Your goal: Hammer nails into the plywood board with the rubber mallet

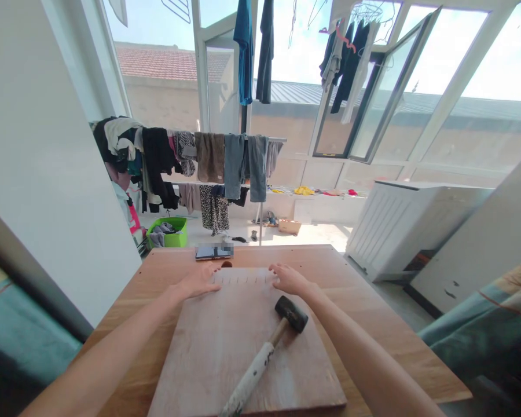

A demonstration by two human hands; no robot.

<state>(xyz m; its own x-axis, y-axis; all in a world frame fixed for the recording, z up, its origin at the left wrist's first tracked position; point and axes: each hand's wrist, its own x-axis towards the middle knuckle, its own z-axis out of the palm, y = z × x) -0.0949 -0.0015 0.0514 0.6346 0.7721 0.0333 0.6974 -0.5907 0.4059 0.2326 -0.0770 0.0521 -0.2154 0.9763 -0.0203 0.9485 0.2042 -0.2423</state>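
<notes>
A flat wooden board (226, 336) lies on the table in front of me. Near its far end runs a row of several short thin marks or pins, perhaps nails (243, 280), too small to be sure. My left hand (201, 280) grips the board's far left corner, thumb and fingers apart around it. At the far right corner, my right hand (290, 279) holds the edge in the same way, its fingers bent. Between my forearms a hammer (260, 360) rests on the board, its black head toward my right hand and its white-wrapped handle toward me.
The wooden table (373, 336) extends past the board. A phone-like device (214, 251) and a small round brown object (226, 264) lie beyond it. Farther back are a clothes rack (234, 165), a green basket (180, 234) and a white cabinet (386, 226). Curtains hang at both sides.
</notes>
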